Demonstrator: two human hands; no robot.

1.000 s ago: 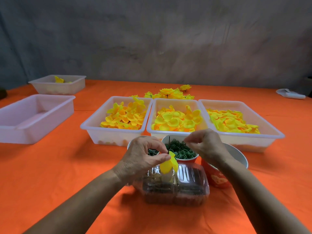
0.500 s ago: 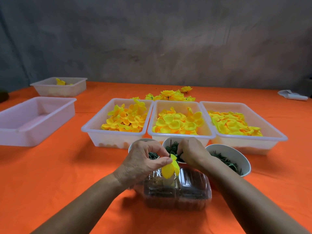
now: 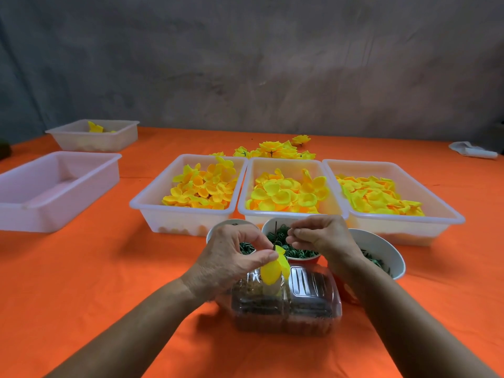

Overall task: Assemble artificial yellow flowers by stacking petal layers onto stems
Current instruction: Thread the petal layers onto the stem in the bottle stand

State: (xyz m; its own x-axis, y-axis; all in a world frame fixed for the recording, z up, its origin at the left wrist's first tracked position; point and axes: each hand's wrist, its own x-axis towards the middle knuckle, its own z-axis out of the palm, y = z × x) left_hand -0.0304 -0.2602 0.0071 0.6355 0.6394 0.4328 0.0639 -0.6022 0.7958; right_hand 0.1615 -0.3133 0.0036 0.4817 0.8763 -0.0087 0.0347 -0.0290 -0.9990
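Left grip [image 3: 231,257] clamped on petalled stem [image 3: 274,266], right grip [image 3: 319,237] pinched, above clear box [image 3: 308,304].

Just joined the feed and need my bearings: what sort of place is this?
Most likely a small craft or piecework bench for hand assembly, not a factory line. A table under an orange cloth holds three tubs of sorted yellow petals, bowls of green rings, and finished flowers piled behind.

No legible text, label, brand, number or sign appears in the head view. A pale marking on the red container [image 3: 347,291] beside the right forearm is too blurred and too hidden to read.
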